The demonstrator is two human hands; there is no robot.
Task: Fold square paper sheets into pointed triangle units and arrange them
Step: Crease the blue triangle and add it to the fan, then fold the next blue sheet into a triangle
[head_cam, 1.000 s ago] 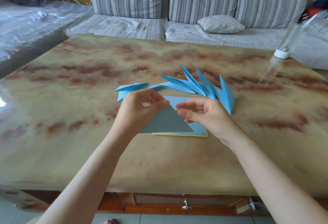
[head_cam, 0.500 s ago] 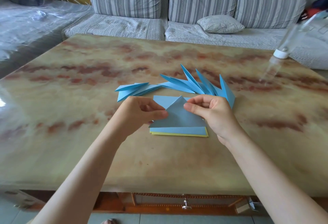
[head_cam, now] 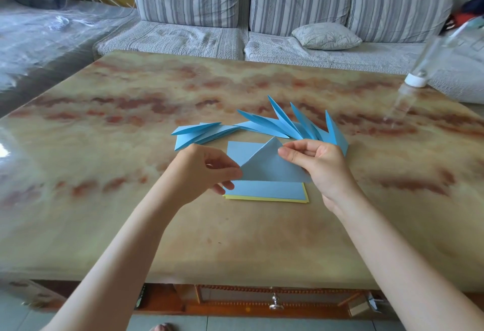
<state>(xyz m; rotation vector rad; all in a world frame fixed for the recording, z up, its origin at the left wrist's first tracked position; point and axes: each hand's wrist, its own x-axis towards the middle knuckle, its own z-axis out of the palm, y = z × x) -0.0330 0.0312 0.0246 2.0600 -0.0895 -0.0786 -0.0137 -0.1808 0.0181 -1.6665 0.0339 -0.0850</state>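
Observation:
A blue paper triangle (head_cam: 271,167), folded from a square sheet, is held just above a small stack of flat sheets (head_cam: 267,192), blue on top and yellow at the bottom. My left hand (head_cam: 201,171) pinches the triangle's left corner. My right hand (head_cam: 317,165) pinches its right slope near the apex. Behind them, several finished pointed blue units (head_cam: 275,126) lie in a fanned row on the marble table (head_cam: 131,199), some with tips sticking up.
A clear plastic bottle (head_cam: 429,63) with a white cap leans over the table's far right corner. A grey striped sofa (head_cam: 262,16) with a cushion runs behind the table. A drawer with a metal knob (head_cam: 274,304) sits under the near edge.
The triangle has turned from pointing right to apex up over the stack. My right hand moved up onto its right edge; my left hand shifted to its left corner.

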